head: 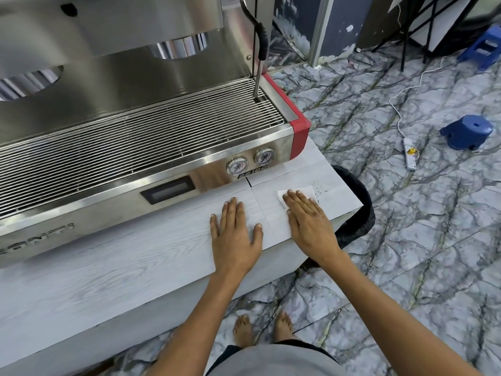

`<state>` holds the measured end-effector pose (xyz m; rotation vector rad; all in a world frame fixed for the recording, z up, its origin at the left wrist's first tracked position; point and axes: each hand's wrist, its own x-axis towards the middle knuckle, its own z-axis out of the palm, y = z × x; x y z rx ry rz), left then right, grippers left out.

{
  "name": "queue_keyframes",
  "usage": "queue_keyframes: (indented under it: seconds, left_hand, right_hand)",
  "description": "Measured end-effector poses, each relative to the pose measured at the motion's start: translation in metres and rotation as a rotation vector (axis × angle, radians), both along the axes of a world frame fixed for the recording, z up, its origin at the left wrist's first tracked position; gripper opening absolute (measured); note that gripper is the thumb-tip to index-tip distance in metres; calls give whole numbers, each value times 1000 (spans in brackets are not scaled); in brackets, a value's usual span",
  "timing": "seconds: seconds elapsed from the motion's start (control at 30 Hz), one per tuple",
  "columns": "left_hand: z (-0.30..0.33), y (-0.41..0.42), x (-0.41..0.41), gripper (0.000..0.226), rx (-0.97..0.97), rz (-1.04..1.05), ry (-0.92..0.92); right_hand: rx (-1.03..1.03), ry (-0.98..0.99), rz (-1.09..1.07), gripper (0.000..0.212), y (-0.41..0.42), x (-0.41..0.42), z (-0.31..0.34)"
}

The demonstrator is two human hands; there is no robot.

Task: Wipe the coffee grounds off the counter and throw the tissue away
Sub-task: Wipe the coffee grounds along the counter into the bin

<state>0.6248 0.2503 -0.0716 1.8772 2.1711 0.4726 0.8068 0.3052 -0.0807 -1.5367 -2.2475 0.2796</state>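
In the head view, a white tissue is seen right of the frame's centre, lying flat on the pale wood-grain counter. It is thin, roughly rectangular and slightly creased, and its near part is covered by the right hand, whose straight, close-set fingers are pressed flat on it. Just right of the tissue, a scatter of dark coffee grounds is spread on the counter near its right edge. The left hand is laid palm down on bare counter at the centre, fingers straight and slightly spread, nothing held. A steel espresso machine fills the upper left. A black bin is partly shown beyond the counter's right end, on the marbled floor.
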Motion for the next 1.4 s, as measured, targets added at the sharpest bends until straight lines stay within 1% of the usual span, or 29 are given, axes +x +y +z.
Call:
queue_keyframes:
  seconds: [0.17,0.27,0.37,0.43,0.5,0.6,0.7,0.9,1.07,1.13,1.2,1.27,1.33,1.4]
  left_hand:
    - [0,1,4,71,2,8,0]
    - [-1,1,5,71,5,11,7]
    - [-1,1,6,69,20,21,18]
    - [-2,2,6,69,20,20,28]
    - [-2,2,6,70,16,17,40]
    - [-3,2,4,69,16,17,59]
    - [-4,2,4,69,12,24,61]
    - [-4,2,5,70,13,27,68]
    - [-4,1,5,70,8,27,73]
    - [-4,1,5,70,10,25,73]
    - [-4,1,5,70,9,23,69]
    - [-4,1,5,70,7,19,66]
    - [-4,1,5,70,11,19,69]
    - [-3,2,5,70,13,20,69]
  right_hand:
    - [-17,55,30,44,11,14,-1]
    - [-30,170,14,36,14,14,7]
    - [22,241,57,36,9,5,19]
    - [34,209,128,38,6,-6,21]
    - [19,132,175,41,3,-20,17]
    - [9,16,162,45,-1,-35,5]
    - [21,-23,135,46,-1,-38,-1]
    - [4,-14,88,48,8,-21,1]
    - [-1,24,63,41,17,-7,-4]
    - [3,36,55,44,20,-1,-4]
    - [-2,64,32,44,23,3,-3]
    - [-7,132,-2,38,25,5,2]
    - [10,189,13,36,21,2,8]
    - [10,175,86,37,11,-3,13]
